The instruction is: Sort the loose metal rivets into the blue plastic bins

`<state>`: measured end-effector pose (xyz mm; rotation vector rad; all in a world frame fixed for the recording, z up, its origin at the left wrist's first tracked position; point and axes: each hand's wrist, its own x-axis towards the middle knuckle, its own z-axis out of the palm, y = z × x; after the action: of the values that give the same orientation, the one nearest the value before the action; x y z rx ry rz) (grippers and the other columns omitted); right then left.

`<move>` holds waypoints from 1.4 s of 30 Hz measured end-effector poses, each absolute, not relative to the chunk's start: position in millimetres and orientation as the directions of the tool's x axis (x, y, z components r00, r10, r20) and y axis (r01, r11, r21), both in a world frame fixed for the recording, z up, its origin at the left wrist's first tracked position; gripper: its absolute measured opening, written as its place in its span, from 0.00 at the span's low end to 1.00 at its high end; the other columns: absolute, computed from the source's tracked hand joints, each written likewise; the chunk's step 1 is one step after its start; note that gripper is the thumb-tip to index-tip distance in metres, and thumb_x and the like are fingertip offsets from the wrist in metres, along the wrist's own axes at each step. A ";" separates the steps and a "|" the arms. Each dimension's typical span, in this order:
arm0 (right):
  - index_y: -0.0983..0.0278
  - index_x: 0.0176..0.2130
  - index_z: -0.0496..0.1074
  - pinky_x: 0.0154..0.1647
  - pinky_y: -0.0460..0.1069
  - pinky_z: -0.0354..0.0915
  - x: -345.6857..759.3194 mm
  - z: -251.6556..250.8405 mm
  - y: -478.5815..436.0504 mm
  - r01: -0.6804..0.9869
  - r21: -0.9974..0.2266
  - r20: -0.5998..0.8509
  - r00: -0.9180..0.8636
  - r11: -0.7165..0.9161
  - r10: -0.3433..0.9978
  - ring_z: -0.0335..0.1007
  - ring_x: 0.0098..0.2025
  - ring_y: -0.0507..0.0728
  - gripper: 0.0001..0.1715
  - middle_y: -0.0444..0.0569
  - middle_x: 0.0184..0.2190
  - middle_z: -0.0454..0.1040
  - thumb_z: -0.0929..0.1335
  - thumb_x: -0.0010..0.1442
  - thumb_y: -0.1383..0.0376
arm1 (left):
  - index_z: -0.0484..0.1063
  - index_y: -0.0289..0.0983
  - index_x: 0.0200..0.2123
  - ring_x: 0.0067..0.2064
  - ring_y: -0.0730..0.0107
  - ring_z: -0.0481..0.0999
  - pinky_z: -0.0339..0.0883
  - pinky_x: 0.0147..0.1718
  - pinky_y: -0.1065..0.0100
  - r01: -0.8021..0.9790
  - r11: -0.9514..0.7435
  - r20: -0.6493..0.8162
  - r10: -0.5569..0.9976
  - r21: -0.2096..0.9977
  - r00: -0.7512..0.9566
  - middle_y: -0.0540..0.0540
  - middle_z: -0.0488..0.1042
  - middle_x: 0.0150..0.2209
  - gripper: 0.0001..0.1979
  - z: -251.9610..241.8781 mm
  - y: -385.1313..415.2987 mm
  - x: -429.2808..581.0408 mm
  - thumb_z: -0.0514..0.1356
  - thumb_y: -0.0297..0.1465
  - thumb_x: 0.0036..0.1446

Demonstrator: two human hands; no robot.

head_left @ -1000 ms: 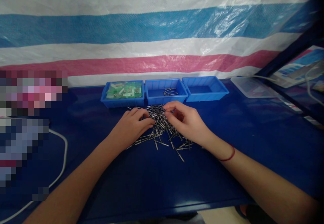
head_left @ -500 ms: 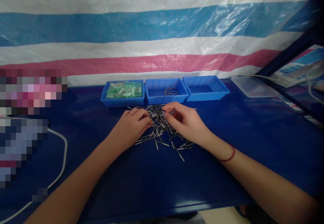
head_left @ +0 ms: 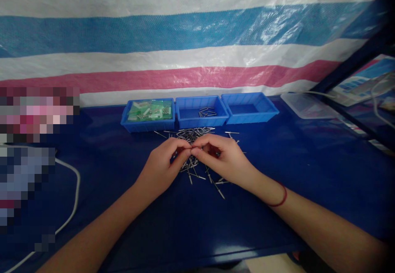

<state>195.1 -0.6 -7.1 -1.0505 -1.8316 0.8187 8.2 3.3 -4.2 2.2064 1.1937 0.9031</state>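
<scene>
A heap of small metal pins (head_left: 194,135) lies on the dark blue table (head_left: 277,190) in front of three blue bins. My left hand (head_left: 163,166) and my right hand (head_left: 222,160) hover just above the near side of the heap. Their fingertips meet in a pinch at the middle, closed on something small that looks like a pin, though I cannot make it out clearly. A red string circles my right wrist.
The left bin (head_left: 148,114) holds a green sheet and small parts, the middle bin (head_left: 200,112) a few pins, the right bin (head_left: 249,107) looks bare. A clear lid (head_left: 305,105) lies at the right, a white cable (head_left: 70,199) at the left. A striped tarp hangs behind.
Both hands rose from the heap and drew toward me, and their fingertips came together in a pinch.
</scene>
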 end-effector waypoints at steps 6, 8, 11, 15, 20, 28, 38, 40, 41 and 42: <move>0.63 0.38 0.74 0.25 0.45 0.61 192.4 -6.4 -5.2 0.318 -0.860 0.337 -0.232 0.399 0.912 0.66 0.26 0.50 0.08 0.46 0.30 0.75 0.68 0.60 0.62 | 0.72 0.38 0.39 0.36 0.70 0.73 0.66 0.35 0.69 0.529 -0.495 0.296 0.859 0.689 0.418 0.48 0.74 0.34 0.06 -1.2 -1.2 12.4 0.56 0.32 0.63; 0.63 0.38 0.74 0.25 0.45 0.61 191.8 -6.2 -5.9 0.312 -0.869 0.330 -0.214 0.384 0.920 0.66 0.26 0.50 0.07 0.47 0.31 0.75 0.68 0.59 0.63 | 0.72 0.37 0.37 0.35 0.70 0.73 0.66 0.34 0.70 0.529 -0.507 0.305 0.853 0.681 0.424 0.48 0.74 0.32 0.06 -1.0 -1.3 13.0 0.56 0.32 0.63; 0.64 0.34 0.73 0.24 0.45 0.60 191.3 -5.8 -7.1 0.303 -0.880 0.318 -0.194 0.365 0.928 0.65 0.26 0.50 0.06 0.46 0.29 0.74 0.69 0.58 0.63 | 0.72 0.37 0.34 0.34 0.72 0.72 0.65 0.33 0.71 0.527 -0.514 0.321 0.851 0.678 0.417 0.49 0.73 0.31 0.06 -2.2 -1.5 13.5 0.57 0.32 0.62; 0.64 0.35 0.72 0.23 0.45 0.58 193.2 -5.7 -7.4 0.322 -0.856 0.342 -0.233 0.404 0.910 0.63 0.24 0.48 0.05 0.45 0.29 0.72 0.68 0.59 0.64 | 0.71 0.37 0.34 0.33 0.73 0.72 0.65 0.33 0.71 0.526 -0.529 0.348 0.844 0.666 0.408 0.50 0.72 0.31 0.04 -4.0 -1.0 12.8 0.59 0.31 0.60; 0.63 0.37 0.73 0.25 0.44 0.59 196.9 -6.2 -3.8 0.354 -0.792 0.418 -0.277 0.497 0.865 0.63 0.25 0.48 0.04 0.44 0.28 0.71 0.67 0.60 0.67 | 0.71 0.37 0.35 0.33 0.73 0.72 0.67 0.34 0.71 0.535 -0.528 0.380 0.848 0.660 0.368 0.50 0.73 0.32 0.03 -1.8 -0.5 10.2 0.59 0.30 0.60; 0.63 0.33 0.73 0.26 0.46 0.60 197.7 -3.9 2.0 0.334 -0.847 0.338 -0.263 0.414 0.904 0.64 0.26 0.50 0.09 0.45 0.26 0.71 0.65 0.62 0.62 | 0.72 0.37 0.38 0.33 0.72 0.74 0.68 0.34 0.71 0.542 -0.477 0.349 0.878 0.692 0.328 0.49 0.75 0.34 0.06 1.3 -1.5 9.0 0.58 0.32 0.61; 0.65 0.41 0.75 0.17 0.44 0.52 242.3 -21.7 52.6 0.199 -0.969 0.192 0.216 0.149 0.957 0.55 0.20 0.48 0.20 0.43 0.23 0.65 0.67 0.58 0.53 | 0.71 0.37 0.43 0.34 0.71 0.74 0.68 0.34 0.70 0.608 -0.488 0.330 0.873 0.626 0.360 0.49 0.76 0.35 0.09 -1.3 6.3 3.3 0.55 0.32 0.62; 0.65 0.41 0.75 0.17 0.43 0.51 241.6 -19.4 50.1 0.160 -0.979 0.156 0.186 0.126 0.970 0.54 0.19 0.47 0.19 0.42 0.23 0.64 0.67 0.58 0.54 | 0.71 0.37 0.45 0.37 0.68 0.74 0.68 0.38 0.66 0.661 -0.520 0.341 0.854 0.541 0.393 0.47 0.76 0.37 0.10 -3.4 11.8 -2.4 0.55 0.31 0.62; 0.65 0.41 0.75 0.17 0.43 0.51 239.8 -17.9 47.6 0.149 -0.980 0.156 0.169 0.132 0.973 0.54 0.19 0.47 0.17 0.42 0.23 0.64 0.67 0.58 0.55 | 0.72 0.37 0.44 0.39 0.66 0.74 0.67 0.41 0.64 0.680 -0.547 0.340 0.837 0.488 0.429 0.46 0.76 0.38 0.10 -4.5 14.5 -5.5 0.54 0.31 0.62; 0.64 0.41 0.74 0.17 0.43 0.51 237.4 -16.4 44.8 0.144 -0.979 0.164 0.151 0.142 0.975 0.54 0.20 0.47 0.16 0.42 0.24 0.65 0.68 0.58 0.56 | 0.73 0.37 0.42 0.41 0.64 0.73 0.66 0.43 0.62 0.693 -0.571 0.333 0.820 0.440 0.465 0.46 0.76 0.39 0.09 -5.6 16.8 -8.3 0.54 0.30 0.62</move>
<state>237.4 44.8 -16.4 -1.2613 -1.2514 0.9109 -8.3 16.8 -5.6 2.4722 1.3032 0.7616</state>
